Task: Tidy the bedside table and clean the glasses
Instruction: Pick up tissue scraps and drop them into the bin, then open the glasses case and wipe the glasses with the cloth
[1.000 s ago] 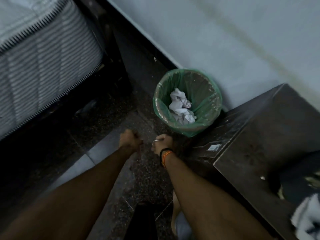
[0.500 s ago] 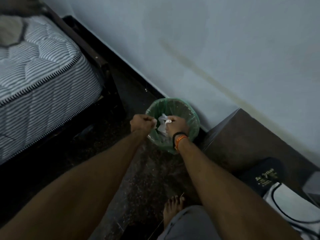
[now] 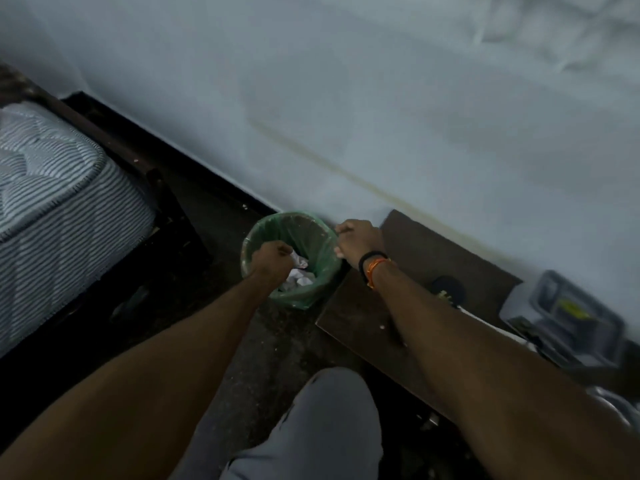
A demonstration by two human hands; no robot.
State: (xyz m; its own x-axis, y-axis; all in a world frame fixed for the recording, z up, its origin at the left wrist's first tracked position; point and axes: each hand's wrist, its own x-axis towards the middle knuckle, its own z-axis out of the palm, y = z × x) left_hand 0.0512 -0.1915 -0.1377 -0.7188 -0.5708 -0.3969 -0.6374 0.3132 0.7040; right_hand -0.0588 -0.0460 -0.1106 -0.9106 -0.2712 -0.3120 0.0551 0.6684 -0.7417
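Left hand [image 3: 272, 259] fisted over bin [image 3: 313, 296] (green-lined).

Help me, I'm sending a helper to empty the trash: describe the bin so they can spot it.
Follow the pale wall down to the dark floor. Between the bed and bedside table stands a small round bin, the only thing with a green plastic liner, with crumpled white paper inside.
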